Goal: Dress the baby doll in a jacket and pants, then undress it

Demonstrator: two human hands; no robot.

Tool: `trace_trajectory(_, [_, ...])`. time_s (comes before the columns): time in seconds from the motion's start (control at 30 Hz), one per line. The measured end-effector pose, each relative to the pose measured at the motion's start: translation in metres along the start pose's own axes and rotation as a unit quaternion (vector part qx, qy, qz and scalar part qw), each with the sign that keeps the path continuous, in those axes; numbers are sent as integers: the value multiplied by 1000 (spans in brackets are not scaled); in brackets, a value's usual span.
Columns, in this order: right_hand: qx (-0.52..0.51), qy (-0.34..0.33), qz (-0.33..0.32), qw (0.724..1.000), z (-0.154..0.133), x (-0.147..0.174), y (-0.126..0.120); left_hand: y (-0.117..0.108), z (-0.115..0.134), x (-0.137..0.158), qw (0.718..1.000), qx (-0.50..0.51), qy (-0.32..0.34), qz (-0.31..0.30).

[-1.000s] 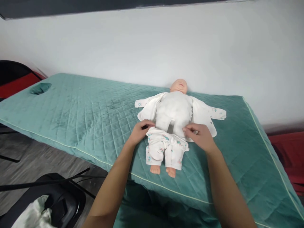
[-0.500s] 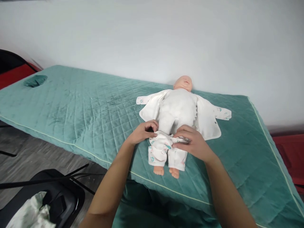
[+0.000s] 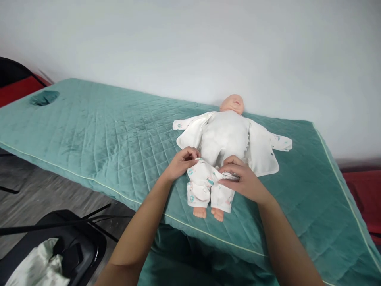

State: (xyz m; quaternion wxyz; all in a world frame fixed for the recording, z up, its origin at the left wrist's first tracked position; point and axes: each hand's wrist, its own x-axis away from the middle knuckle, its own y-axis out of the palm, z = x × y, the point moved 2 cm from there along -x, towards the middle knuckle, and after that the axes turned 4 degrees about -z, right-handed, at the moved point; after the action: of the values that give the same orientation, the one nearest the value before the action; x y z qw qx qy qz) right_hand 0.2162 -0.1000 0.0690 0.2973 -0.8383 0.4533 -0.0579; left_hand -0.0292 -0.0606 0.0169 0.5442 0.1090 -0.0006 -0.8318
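White painted wall (image 3: 190,51): bounds the far side. Green quilted velvet bed cover with pale yellow piping (image 3: 104,135): runs its far edge along the wall and its near edge toward the wearer. Includes a dark oval hole (image 3: 44,98) near the left end.

Black folding chair (image 3: 85,238): stands below the near edge, lower left. Carries crumpled pale cloth (image 3: 37,264).

Baby doll with smooth peach head and stuffed white body (image 3: 224,133): lies face up on the cover, right of middle, head close to the wall. Has a long stretch of cover to the left and a shorter margin to the right edge.

White long-sleeved jacket with printed cuffs (image 3: 262,153): spreads open on both sides of the body.

White printed cotton trousers (image 3: 202,188): cover the lower legs, waistband between both hands.

Bare right hand (image 3: 248,180): holds the gathered waistband, thumb and fingers narrow. Bare left hand (image 3: 181,163): pinches the opposite waistband edge, thumb against forefinger.

Peach feet (image 3: 200,212): protrude below the trouser cuffs, short of the near piping.
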Motion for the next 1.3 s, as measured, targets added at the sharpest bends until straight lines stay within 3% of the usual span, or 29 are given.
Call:
trace_trajectory(0.17, [-68, -13, -38, 997, 5, 2, -3, 0, 0, -1, 1000, 2, -6, 17])
trace_trajectory(0.37, [-3, -76, -54, 996, 6, 0, -4, -3, -5, -2, 1000, 12, -13, 21])
trace_trajectory(1.1, [-96, -49, -103, 989, 6, 3, -13, -1, -9, -3, 993, -5, 11, 116])
trace_trajectory(1.2, [-157, -19, -57, 986, 15, 7, -18, 0, -9, -3, 992, -9, 14, 126])
trace_trajectory(1.3, [-223, 35, 55, 973, 31, 11, -21, 2, -8, -2, 993, -23, 1, 118])
